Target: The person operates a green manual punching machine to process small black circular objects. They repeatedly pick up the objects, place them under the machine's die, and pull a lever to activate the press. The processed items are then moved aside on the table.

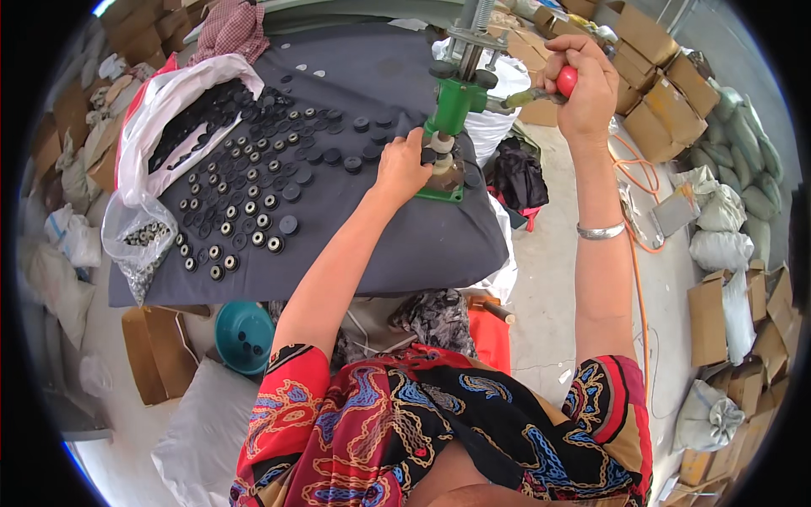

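A green hand press (pixel 452 106) stands at the right side of a table covered in dark cloth (pixel 397 245). My right hand (pixel 587 93) is raised, its fingers wrapped round the red ball knob (pixel 567 80) on the press lever. My left hand (pixel 399 173) is at the press's lower die, fingers drawn together; whatever they hold is hidden. Black round caps (pixel 290 192) lie across the cloth to its left, several beside the hand. Many round black pieces with pale metal rings (pixel 270 202) are spread among them.
An open white sack (pixel 135 160) of black pieces lies at the table's left, above a clear bag of small metal parts (pixel 148 235). A teal basin (pixel 230 338) sits below. Cardboard boxes (pixel 667 110) and stuffed sacks (pixel 722 251) line the right; an orange hose (pixel 644 291) crosses the floor.
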Demonstrator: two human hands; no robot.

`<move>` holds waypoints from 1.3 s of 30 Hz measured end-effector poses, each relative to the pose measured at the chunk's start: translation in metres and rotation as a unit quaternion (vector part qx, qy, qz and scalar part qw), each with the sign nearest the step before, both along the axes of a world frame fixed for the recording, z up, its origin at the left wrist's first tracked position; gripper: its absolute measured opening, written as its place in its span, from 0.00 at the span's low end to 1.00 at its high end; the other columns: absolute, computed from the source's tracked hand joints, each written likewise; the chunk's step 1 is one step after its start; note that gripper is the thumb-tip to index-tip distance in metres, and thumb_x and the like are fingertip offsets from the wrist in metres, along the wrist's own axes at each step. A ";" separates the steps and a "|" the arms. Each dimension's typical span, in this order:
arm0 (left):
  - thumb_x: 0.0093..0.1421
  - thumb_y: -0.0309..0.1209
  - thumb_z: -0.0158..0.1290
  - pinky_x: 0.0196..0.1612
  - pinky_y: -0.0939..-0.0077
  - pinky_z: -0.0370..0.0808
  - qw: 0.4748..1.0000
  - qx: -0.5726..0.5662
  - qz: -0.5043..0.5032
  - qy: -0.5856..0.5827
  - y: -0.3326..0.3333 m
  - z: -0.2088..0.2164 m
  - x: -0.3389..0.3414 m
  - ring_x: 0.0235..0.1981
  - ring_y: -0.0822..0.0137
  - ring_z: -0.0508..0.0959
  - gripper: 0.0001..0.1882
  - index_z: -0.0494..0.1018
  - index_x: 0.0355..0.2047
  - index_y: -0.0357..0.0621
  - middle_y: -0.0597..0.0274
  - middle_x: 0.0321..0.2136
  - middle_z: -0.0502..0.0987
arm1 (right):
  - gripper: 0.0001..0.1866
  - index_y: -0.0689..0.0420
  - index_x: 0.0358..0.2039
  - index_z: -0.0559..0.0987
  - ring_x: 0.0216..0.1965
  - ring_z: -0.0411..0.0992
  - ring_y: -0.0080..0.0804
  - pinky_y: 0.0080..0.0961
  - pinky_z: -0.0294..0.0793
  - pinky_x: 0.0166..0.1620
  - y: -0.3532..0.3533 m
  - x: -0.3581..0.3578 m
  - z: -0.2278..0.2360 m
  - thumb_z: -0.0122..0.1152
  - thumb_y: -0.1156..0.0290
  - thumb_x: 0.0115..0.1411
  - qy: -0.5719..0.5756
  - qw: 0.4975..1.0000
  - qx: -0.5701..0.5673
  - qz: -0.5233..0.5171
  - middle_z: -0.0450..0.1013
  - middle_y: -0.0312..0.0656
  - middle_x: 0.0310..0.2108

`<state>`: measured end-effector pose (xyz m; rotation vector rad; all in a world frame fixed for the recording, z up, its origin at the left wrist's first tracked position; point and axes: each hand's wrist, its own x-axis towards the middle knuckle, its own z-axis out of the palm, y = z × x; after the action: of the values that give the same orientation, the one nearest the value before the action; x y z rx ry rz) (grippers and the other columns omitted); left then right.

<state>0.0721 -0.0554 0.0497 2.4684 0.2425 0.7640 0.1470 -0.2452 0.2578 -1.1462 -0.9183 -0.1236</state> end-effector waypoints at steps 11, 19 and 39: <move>0.46 0.27 0.62 0.49 0.59 0.72 0.998 -0.052 0.006 -0.037 -0.008 -0.013 0.027 0.46 0.50 0.76 0.36 0.63 0.56 0.33 0.48 0.39 0.80 | 0.13 0.69 0.31 0.76 0.15 0.64 0.26 0.23 0.67 0.22 0.000 -0.003 0.000 0.43 0.75 0.56 -0.003 1.000 0.010 -0.007 0.68 0.42 0.16; 0.46 0.27 0.63 0.47 0.63 0.74 0.992 -0.116 -0.014 -0.041 -0.011 -0.010 0.027 0.44 0.50 0.79 0.37 0.62 0.57 0.30 0.46 0.43 0.79 | 0.12 0.66 0.30 0.76 0.17 0.65 0.23 0.20 0.63 0.22 -0.017 -0.037 -0.050 0.42 0.76 0.57 -0.059 0.997 0.004 -0.054 0.68 0.41 0.16; 0.49 0.27 0.59 0.48 0.59 0.68 0.964 0.137 0.228 -0.026 0.069 -0.029 -0.217 0.46 0.55 0.73 0.17 0.77 0.42 0.42 0.57 0.44 0.78 | 0.11 0.66 0.32 0.76 0.23 0.67 0.23 0.19 0.67 0.28 -0.026 -0.042 -0.074 0.43 0.78 0.59 -0.076 0.995 -0.033 -0.047 0.70 0.40 0.21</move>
<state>-0.1448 0.0136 0.0211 2.6783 0.7507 1.1151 0.1054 -0.2713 0.1835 -1.2545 -1.0081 -0.2611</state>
